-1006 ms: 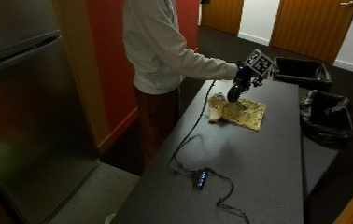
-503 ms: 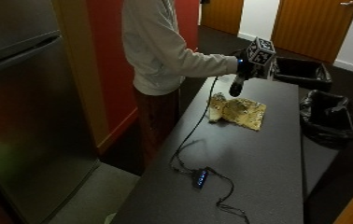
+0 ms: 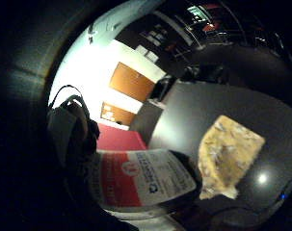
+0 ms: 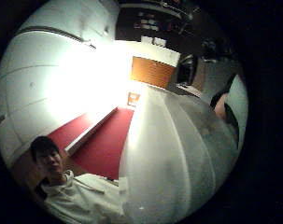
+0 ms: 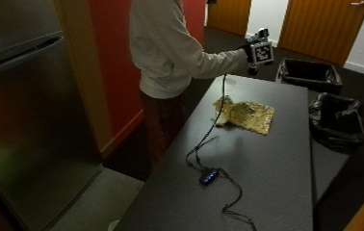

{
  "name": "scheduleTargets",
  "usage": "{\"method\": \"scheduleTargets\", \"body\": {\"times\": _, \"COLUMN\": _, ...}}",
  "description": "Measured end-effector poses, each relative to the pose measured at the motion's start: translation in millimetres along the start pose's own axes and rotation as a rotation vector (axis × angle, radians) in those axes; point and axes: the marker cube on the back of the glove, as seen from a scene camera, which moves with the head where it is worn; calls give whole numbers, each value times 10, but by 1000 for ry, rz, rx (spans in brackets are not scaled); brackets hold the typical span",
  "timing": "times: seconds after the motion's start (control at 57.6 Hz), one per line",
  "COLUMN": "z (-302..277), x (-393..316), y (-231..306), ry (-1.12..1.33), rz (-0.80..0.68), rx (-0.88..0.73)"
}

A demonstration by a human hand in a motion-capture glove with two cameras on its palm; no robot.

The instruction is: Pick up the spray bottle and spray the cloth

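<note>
Yellow patterned cloth [image 5: 245, 114] lies flat on the dark bench [image 5: 259, 183] in the outside view, with one corner rumpled up on the side nearer the person. The gloved right hand [image 5: 251, 53] is raised beyond the far end of the bench, above the cloth and well apart from it, so the cloth lies down and toward the camera from the hand. The spray bottle itself is hard to make out from here, as the hand covers it. In the little finger side palm view, the spray bottle [image 3: 140, 180] fills the near field, its red and white label close against the palm, with strapped fingers [image 3: 71, 127] curled beside it. The cloth [image 3: 230, 154] shows past the bottle on the bench [image 3: 193, 115], clear of it. In the thumb side palm view, a pale curved surface, probably the bottle's body [image 4: 178, 158], runs lengthwise across the picture, and a fingertip [image 4: 222, 105] wraps its far edge. I judge that the hand grips the bottle with its fingers closed round it. I cannot tell where the nozzle points, so the spray probably turns on tipping the bottle down toward the cloth.
</note>
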Motion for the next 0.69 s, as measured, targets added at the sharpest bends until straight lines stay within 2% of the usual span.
{"method": "scheduleTargets", "body": {"times": 0.035, "z": 349, "x": 164, "y": -50, "ry": -4, "rz": -5, "rx": -7}}
{"method": "scheduleTargets", "body": {"times": 0.104, "z": 1430, "x": 1051, "y": -600, "ry": 248, "rz": 2, "rx": 216}}
{"method": "scheduleTargets", "body": {"times": 0.156, "z": 1763, "x": 1203, "y": -558, "ry": 212, "rz": 24, "rx": 144}}
{"method": "scheduleTargets", "body": {"times": 0.226, "z": 1758, "x": 1457, "y": -470, "ry": 306, "rz": 75, "rx": 97}}
{"method": "scheduleTargets", "body": {"times": 0.312, "z": 1681, "x": 1445, "y": -755, "ry": 181, "rz": 39, "rx": 321}}
{"method": "scheduleTargets", "body": {"times": 0.33, "z": 1700, "x": 1524, "y": -767, "ry": 205, "rz": 45, "rx": 327}}
{"method": "scheduleTargets", "body": {"times": 0.382, "z": 1801, "x": 1922, "y": -577, "ry": 386, "rz": 107, "rx": 182}}
{"method": "scheduleTargets", "body": {"times": 0.434, "z": 2027, "x": 2099, "y": -516, "ry": 371, "rz": 134, "rx": 106}}
{"method": "scheduleTargets", "body": {"times": 0.538, "z": 2194, "x": 2151, "y": -755, "ry": 213, "rz": 99, "rx": 252}}
{"method": "scheduleTargets", "body": {"times": 0.625, "z": 2321, "x": 2344, "y": -765, "ry": 193, "rz": 113, "rx": 230}}
{"method": "scheduleTargets", "body": {"times": 0.694, "z": 1853, "x": 2394, "y": -1004, "ry": 257, "rz": 74, "rx": 482}}
